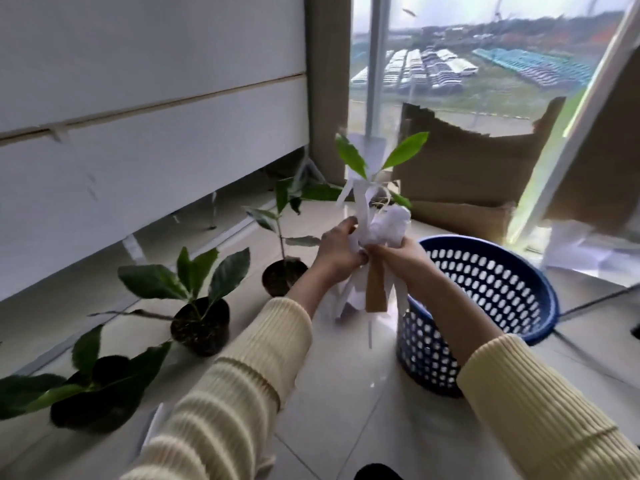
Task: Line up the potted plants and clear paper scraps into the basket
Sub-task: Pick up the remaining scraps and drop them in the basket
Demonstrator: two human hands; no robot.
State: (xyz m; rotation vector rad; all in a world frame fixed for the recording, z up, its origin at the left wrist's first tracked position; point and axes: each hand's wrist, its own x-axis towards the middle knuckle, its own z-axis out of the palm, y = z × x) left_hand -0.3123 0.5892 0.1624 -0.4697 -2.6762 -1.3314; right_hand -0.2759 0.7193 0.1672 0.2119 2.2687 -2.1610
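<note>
Head view showed the left hand (337, 249) and right hand (398, 254) both curled round one bundle of paper scraps (381, 223), gripping its middle so the loose strips hung down without falling. The bundle sat above the floor (346, 393), just left of the blue basket (429, 355), probably for a short swing over the rim. Potted plants (201, 320) stood in a row along the wall.

daylight pours in from the window (467, 64) top right, leaving soft glare on the floor tiles (346, 393). wide-angle bend at the edges, and the paper scraps (377, 230) look a bit motion-blurred.
</note>
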